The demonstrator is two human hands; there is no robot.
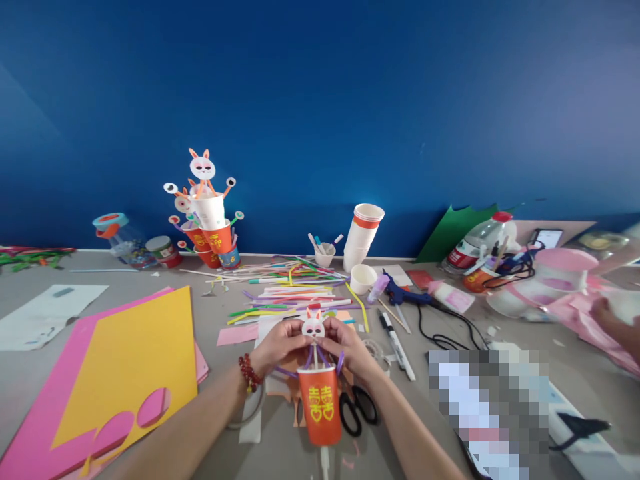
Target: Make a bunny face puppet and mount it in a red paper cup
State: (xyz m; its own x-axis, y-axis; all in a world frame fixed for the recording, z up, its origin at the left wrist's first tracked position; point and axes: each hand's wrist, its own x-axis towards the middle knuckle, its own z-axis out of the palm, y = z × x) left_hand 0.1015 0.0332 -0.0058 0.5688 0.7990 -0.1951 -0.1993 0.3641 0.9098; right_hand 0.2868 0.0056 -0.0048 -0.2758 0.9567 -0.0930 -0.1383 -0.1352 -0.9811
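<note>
My left hand (283, 343) pinches the left side of a white paper rabbit face (313, 328) with pink ears. From the other side, my right hand (345, 341) grips the same face, fingers closed. Below the face stands a red paper cup (320, 407) with yellow double-happiness characters. Purple strips (326, 359) and a white stick rise between the cup's rim and the face. Black-handled scissors (357, 410) lie just right of the cup. A white stick (325, 460) shows under the cup's lower edge. Orange paper scraps (287, 393) lie partly hidden behind the cup.
Pink and yellow sheets (135, 360) lie at left. Colourful pipe cleaners or straws (290, 283) are strewn behind my hands. Finished-looking rabbit cups (210, 213) and stacked white cups (363, 237) stand near the blue wall. A blue glue gun (407, 293) with cord and another person's hand (613, 320) are at right.
</note>
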